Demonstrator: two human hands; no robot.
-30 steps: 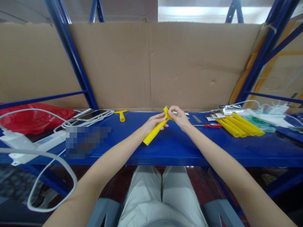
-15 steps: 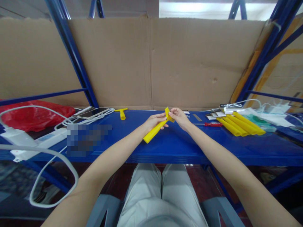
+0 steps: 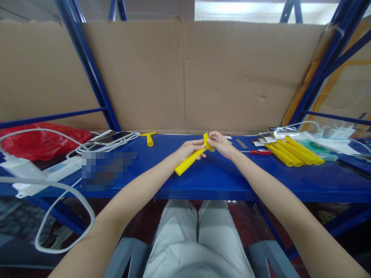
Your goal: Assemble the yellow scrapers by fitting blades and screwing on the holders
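Observation:
A yellow scraper [image 3: 189,162] with a long round handle and a wide T-shaped head is held above the front middle of the blue table. My left hand [image 3: 189,149] is closed around it just below the head, the handle slanting down toward me. Fingers of my right hand [image 3: 220,143] pinch at the right side of the head; any small part between those fingertips is too small to make out. Small dark spots show on the head's face. To the right of my right hand lie a red-handled screwdriver [image 3: 261,152] and a thin metal strip [image 3: 241,143].
Several yellow tube handles [image 3: 300,152] lie at the right beside plastic bags and small packets. A short yellow T-shaped piece [image 3: 149,139] stands back left. Farther left are a phone [image 3: 114,138], white cables, a power strip [image 3: 62,170] and a red bag [image 3: 43,141]. Cardboard [image 3: 185,77] walls the back.
The scraper's head has turned slightly, so more of its face with dark spots shows. Both hands stay in nearly the same place, still on the scraper.

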